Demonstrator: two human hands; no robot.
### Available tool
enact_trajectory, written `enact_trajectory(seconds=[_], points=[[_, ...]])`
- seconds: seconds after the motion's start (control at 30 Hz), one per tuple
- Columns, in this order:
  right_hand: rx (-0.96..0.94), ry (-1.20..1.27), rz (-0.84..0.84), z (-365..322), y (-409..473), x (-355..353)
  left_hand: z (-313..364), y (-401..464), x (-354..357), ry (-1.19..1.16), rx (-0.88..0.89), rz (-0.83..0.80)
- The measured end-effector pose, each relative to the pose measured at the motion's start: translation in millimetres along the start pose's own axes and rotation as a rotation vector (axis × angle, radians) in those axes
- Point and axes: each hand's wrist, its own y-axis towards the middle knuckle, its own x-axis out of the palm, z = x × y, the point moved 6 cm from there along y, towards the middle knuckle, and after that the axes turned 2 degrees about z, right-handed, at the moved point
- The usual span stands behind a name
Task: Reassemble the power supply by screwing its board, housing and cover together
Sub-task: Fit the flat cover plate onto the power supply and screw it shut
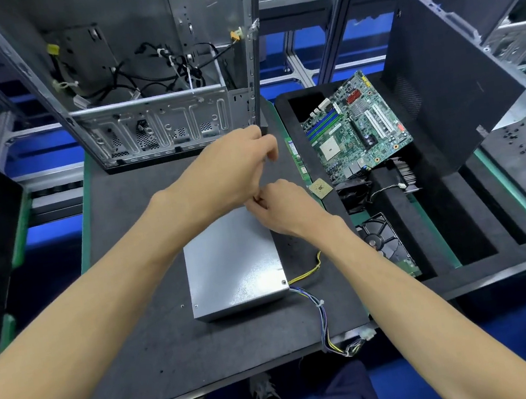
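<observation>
Two hands meet over the far end of the power supply, a closed grey metal box lying on the dark mat at the centre of the bench, its bundle of coloured wires trailing off toward five o'clock. Coming in from seven o'clock, the left hand has its wrist bent and fingers curled together, seemingly pinching something slim at its tips, though what cannot be told. From five o'clock the right hand reaches in with knuckles up, fingertips bunched just beneath the left palm; whether it holds a screw is hidden. Judged from this, a far-corner cover screw is being started: best to keep it square to its hole and turn it lightly until the thread catches. At twelve o'clock stands an open computer case, with a circuit board at two o'clock.
</observation>
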Motion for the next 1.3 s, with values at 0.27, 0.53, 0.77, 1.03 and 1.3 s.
enact_trajectory(seconds=[0.27, 0.53, 0.77, 1.03, 1.3], points=[[0.029, 0.039, 0.015, -1, 4, -7, -23, -1, -1, 0.235, -0.219, 0.025], [-0.029, 0.012, -0.037, 3, 16, -23, -6, 5, -6, 0.107, -0.041, 0.044], [-0.043, 0.006, -0.054, 7, 14, -22, -5, 7, -12, -0.086, 0.019, -0.071], [-0.051, -0.018, -0.013, 8, 12, -27, -10, 8, -17, -0.159, -0.022, -0.039], [-0.096, -0.009, -0.025, -2, 15, -24, -10, 6, -15, -0.048, -0.042, -0.02]])
